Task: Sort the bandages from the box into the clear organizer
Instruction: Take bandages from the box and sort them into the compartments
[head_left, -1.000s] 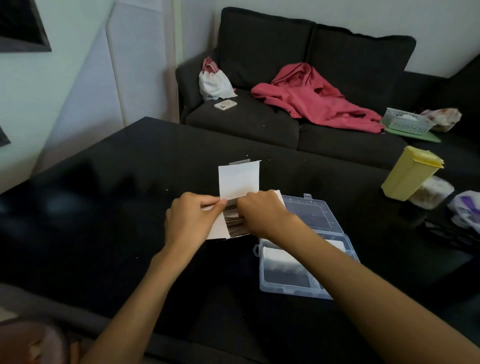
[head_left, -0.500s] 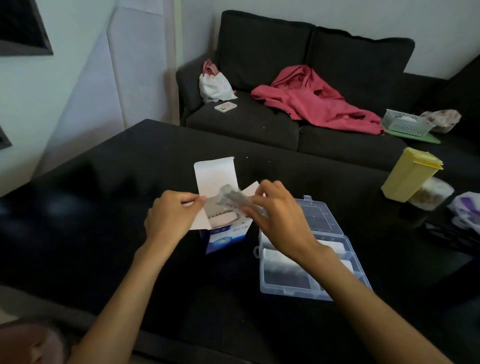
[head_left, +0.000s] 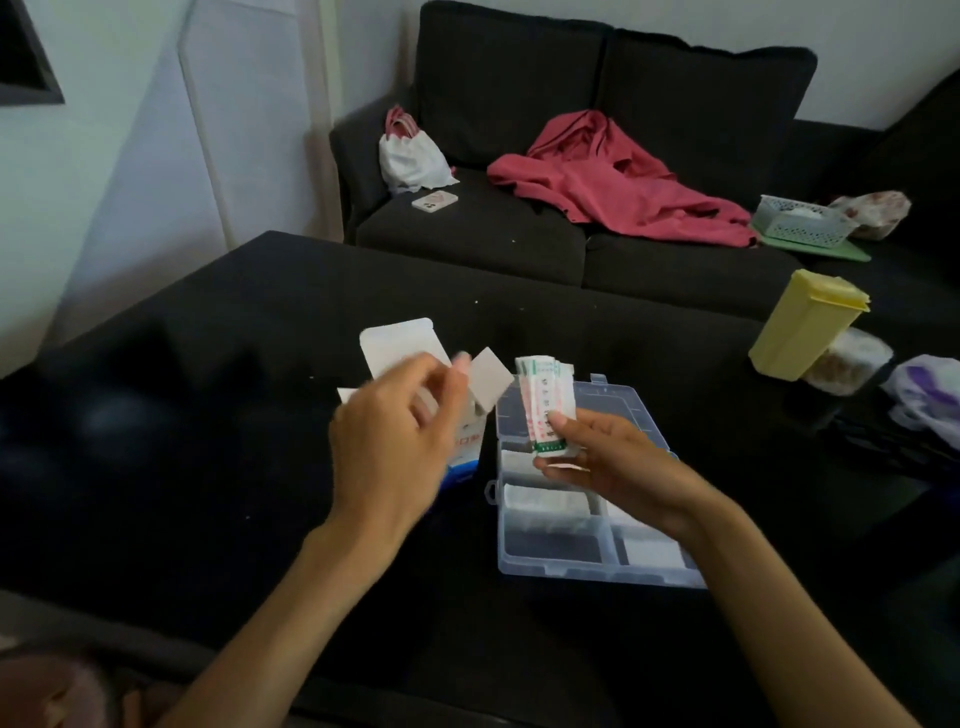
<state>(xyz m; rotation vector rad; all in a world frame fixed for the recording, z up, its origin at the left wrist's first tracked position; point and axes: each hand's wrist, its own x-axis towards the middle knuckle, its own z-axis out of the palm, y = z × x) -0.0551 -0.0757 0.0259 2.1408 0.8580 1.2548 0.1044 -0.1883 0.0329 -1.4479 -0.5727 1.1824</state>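
Note:
The white and blue bandage box (head_left: 467, 441) stands on the black table (head_left: 208, 415) with its white flaps (head_left: 400, 343) up. My left hand (head_left: 395, 441) is in front of it, blurred, fingers loosely curled, with nothing visibly held. My right hand (head_left: 618, 467) pinches a small stack of wrapped bandages (head_left: 545, 400) upright above the clear organizer (head_left: 597, 574). The organizer lies just right of the box with its lid (head_left: 623, 410) folded back. White pads lie in some of its compartments.
A yellow lidded container (head_left: 800, 332), a clear tub (head_left: 847, 364) and a purple-and-white bag (head_left: 930, 395) sit at the table's right. Behind the table is a dark sofa (head_left: 467, 228) with a red garment (head_left: 613, 176), a white bag (head_left: 410, 156), a phone (head_left: 434, 200) and a basket (head_left: 800, 221).
My right hand has pulled a stack of bandages out of the box and carried it right, over the organizer. My left hand has come off the box flap and moved right.

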